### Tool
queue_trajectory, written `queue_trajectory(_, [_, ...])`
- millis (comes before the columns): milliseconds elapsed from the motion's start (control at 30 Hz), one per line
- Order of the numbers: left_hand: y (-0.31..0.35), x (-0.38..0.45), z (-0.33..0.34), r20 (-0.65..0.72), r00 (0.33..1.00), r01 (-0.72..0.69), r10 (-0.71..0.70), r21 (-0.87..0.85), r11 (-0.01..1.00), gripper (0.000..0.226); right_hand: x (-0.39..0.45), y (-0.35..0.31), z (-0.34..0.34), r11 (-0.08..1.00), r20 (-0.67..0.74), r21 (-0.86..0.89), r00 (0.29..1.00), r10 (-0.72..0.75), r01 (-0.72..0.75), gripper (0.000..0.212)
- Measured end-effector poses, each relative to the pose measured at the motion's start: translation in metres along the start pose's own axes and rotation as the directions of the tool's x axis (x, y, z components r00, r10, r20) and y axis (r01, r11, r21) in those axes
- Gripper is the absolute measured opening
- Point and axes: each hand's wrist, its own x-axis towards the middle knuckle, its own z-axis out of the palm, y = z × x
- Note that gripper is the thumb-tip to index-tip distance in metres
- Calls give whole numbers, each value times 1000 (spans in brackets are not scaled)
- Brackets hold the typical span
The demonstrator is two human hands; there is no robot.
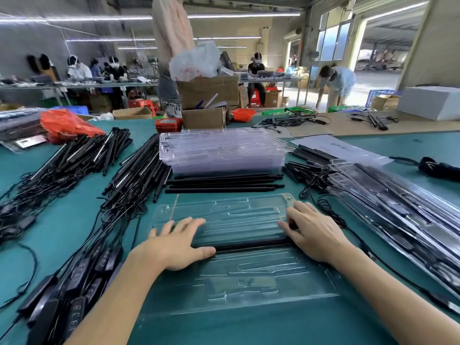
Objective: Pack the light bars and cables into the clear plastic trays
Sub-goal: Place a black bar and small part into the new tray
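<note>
Left to right: bundles of cabled light bars (74,158) and their controllers (82,272) lie heaped on the green table (74,220), within reach as stock. The left hand (178,245), fingers straight and flat, presses one end of a black light bar (249,244) lying across the open clear tray (249,270), apparently to seat it in its moulded channel. Behind, loose bars (224,183) and a stack of empty trays (224,150) wait in line. The right hand (315,230) rests on the bar's other end, fingers curled over it; whether it pinches or only pushes cannot be told. At far right, filled trays (398,207) lie overlapped, set aside as finished.
</note>
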Motion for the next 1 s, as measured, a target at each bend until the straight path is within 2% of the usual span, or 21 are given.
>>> queue_trajectory(233, [-8,11,12,-113,993,3,-11,-68,998,57,9,4,5,997,-6,67,999,39,-39,37])
queue_trajectory(400, [-16,15,7,-118,992,44,-53,-83,996,53,15,8,10,975,-61,189,990,129,-116,36])
queue_trajectory(533, [-13,15,24,-281,957,34,-68,-124,992,49,15,10,14,939,-128,319,976,177,-129,40])
queue_trajectory(667, [-12,14,31,-355,930,54,-91,-111,992,63,12,14,12,816,-195,564,940,281,-127,47])
queue_trajectory(767, [-11,14,31,-371,923,65,-101,-110,992,78,10,10,8,736,-263,675,915,307,-53,50])
queue_trajectory(833, [-12,14,31,-384,917,65,-110,-127,990,82,10,8,-1,648,-330,762,858,393,-4,52])
queue_trajectory(933, [-13,17,33,-394,910,76,-126,-139,987,80,14,8,-19,519,-409,850,732,545,89,46])
queue_trajectory(1000, [-14,19,33,-385,914,83,-127,-129,988,77,14,4,-30,393,-375,907,712,594,150,47])
